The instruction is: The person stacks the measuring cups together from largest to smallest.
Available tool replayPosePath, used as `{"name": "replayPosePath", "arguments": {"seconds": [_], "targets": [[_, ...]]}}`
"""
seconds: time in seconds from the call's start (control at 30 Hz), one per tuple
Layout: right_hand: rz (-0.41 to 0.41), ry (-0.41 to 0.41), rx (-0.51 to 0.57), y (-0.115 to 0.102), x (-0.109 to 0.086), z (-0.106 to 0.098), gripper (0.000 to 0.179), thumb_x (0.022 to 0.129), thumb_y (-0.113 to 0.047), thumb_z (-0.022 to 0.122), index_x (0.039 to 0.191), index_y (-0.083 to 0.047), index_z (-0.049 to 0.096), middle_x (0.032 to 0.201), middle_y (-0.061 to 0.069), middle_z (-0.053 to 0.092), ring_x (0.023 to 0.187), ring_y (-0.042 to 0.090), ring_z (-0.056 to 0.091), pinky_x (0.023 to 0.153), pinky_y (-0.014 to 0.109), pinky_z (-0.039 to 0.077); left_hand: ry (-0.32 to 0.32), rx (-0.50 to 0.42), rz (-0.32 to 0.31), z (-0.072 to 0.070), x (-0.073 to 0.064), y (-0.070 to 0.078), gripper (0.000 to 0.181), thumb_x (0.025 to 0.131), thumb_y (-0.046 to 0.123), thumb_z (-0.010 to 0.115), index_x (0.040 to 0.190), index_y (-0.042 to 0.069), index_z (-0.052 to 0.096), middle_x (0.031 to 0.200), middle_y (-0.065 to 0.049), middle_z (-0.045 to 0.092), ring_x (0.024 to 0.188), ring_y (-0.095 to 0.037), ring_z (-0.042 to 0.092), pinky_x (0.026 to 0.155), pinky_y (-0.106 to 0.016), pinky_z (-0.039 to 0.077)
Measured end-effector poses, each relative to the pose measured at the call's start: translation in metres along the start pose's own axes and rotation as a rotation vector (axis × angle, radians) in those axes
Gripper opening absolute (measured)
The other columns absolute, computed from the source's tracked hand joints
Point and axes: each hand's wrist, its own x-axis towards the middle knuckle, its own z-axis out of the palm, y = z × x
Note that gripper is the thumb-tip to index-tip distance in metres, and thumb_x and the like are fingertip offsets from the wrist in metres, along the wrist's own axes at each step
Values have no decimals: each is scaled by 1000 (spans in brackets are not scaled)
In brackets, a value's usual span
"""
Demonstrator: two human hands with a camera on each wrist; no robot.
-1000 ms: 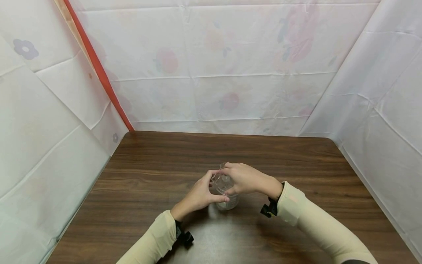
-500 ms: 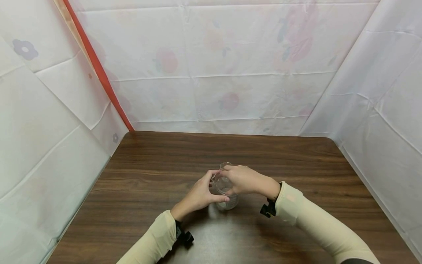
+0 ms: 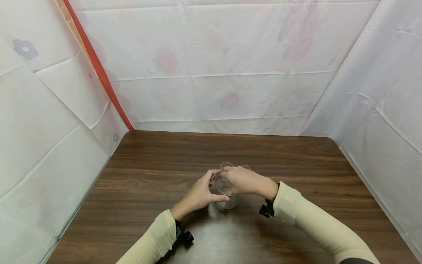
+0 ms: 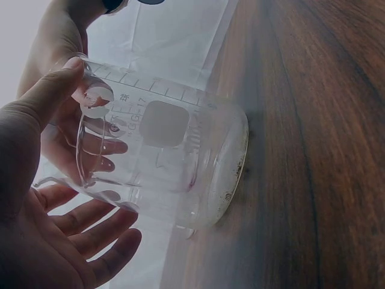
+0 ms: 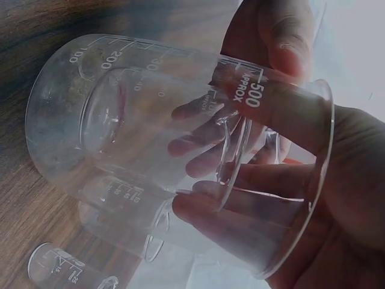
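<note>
A large clear glass beaker (image 3: 227,203), printed with a 500 mark in the right wrist view, stands on the wooden table. My left hand (image 3: 198,193) grips it near the rim, thumb on the near side and fingers round the far side. Inside it sits a smaller clear beaker (image 5: 108,123), seen through the glass in the right wrist view, its base above the large one's bottom. My right hand (image 3: 248,180) reaches down through the large rim and pinches the smaller beaker near its top. In the left wrist view, the large beaker's wall (image 4: 165,123) shows a white blank patch.
Behind the hands, the rims of other glassware (image 3: 226,164) peek out. In the right wrist view a small beaker (image 5: 123,201) and a smaller one marked 25 (image 5: 60,265) stand on the table (image 3: 138,205). White printed sheets (image 3: 204,66) hang around the table.
My right hand has moved slightly down into the large beaker with the smaller beaker, uncovering more of the rims behind. My left hand has stayed in place.
</note>
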Motion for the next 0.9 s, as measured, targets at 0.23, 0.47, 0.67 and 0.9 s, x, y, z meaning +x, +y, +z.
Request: {"name": "replayPosePath", "arguments": {"seconds": [0.23, 0.47, 0.67, 0.9], "targets": [[17, -17, 14, -3, 2, 0, 64, 78, -35, 82, 130, -3, 60, 130, 13, 61, 115, 26, 62, 94, 42, 54, 3, 8, 17, 0, 0, 0, 87, 73, 46, 83, 143, 20, 40, 149, -3, 46, 116, -36, 60, 94, -46, 52], [41, -38, 24, -5, 4, -1, 65, 78, -36, 82, 131, -5, 59, 134, 11, 59, 120, 26, 60, 97, 43, 52, 6, 13, 11, 0, 0, -1, 86, 73, 46, 83, 143, 20, 40, 148, -4, 47, 117, -35, 60, 94, -46, 52], [28, -37, 2, -6, 4, 0, 61, 79, -37, 81, 129, -7, 61, 127, 11, 62, 113, 25, 63, 93, 41, 54, 6, 7, 20, 0, 0, -1, 86, 74, 45, 83, 144, 19, 40, 147, -5, 47, 117, -35, 60, 94, -46, 52], [53, -46, -18, -7, 7, 1, 60, 79, -37, 81, 127, -8, 62, 125, 9, 63, 112, 25, 63, 94, 41, 54, 12, -1, 19, 0, 0, -2, 86, 74, 44, 83, 143, 17, 40, 146, -6, 48, 116, -35, 60, 94, -47, 52]]}}
